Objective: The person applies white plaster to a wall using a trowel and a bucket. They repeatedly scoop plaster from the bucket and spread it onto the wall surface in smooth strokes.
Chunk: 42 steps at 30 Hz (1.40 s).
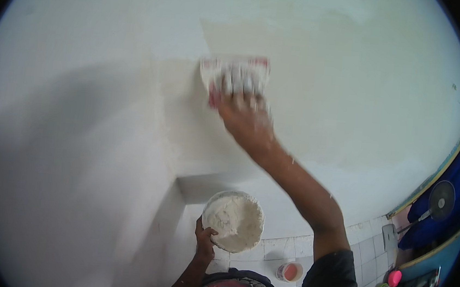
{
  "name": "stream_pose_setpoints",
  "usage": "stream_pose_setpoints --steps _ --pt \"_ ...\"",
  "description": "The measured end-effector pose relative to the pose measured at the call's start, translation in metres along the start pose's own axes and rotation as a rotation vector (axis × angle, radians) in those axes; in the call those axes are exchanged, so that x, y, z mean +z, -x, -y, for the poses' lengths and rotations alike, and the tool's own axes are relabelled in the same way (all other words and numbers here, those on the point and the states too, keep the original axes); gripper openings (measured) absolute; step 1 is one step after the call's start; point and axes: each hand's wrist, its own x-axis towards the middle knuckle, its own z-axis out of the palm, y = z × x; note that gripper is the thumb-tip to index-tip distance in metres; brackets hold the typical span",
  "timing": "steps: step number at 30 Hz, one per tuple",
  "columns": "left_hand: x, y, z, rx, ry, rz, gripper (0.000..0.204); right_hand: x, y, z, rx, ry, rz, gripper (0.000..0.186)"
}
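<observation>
My right hand (pixel 247 117) is raised against the wall, gripping a wide, flat putty scraper (pixel 212 68), off-white with red patches. White paste coats the fingers, which lie pressed along the scraper and are slightly smeared by motion. The scraper's broad edge meets the wall (pixel 322 91), where a damp beige-grey layer of putty spreads around it. Lower down, my left hand (pixel 205 242) holds a round bowl (pixel 259 231) by its left rim, thumb over the edge. White putty (pixel 226 217) is heaped on the bowl's left side and smeared over its inside.
A corner with a side wall (pixel 64 156) stands at left, with a small ledge (pixel 209 188) behind the bowl. Below are a white tiled floor (pixel 365 254) and an open tub (pixel 290 272) with reddish contents. At right are a fan (pixel 441 203) and several pink items (pixel 394 278).
</observation>
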Motion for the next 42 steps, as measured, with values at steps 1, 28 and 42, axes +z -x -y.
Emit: stream_pose_setpoints --steps 1,28,42 --pt "-0.002 -0.002 0.003 0.035 -0.012 0.014 0.074 -0.006 0.034 0.012 -0.029 -0.078 0.069 0.037" --pt "-0.009 -0.015 0.025 -0.2 0.203 -0.007 0.066 -0.136 0.181 0.086 0.819 -0.849 1.157 0.051" --pt "-0.015 -0.022 0.026 -0.17 0.153 0.099 0.069 -0.128 0.194 0.078 0.957 -0.644 1.145 0.038"
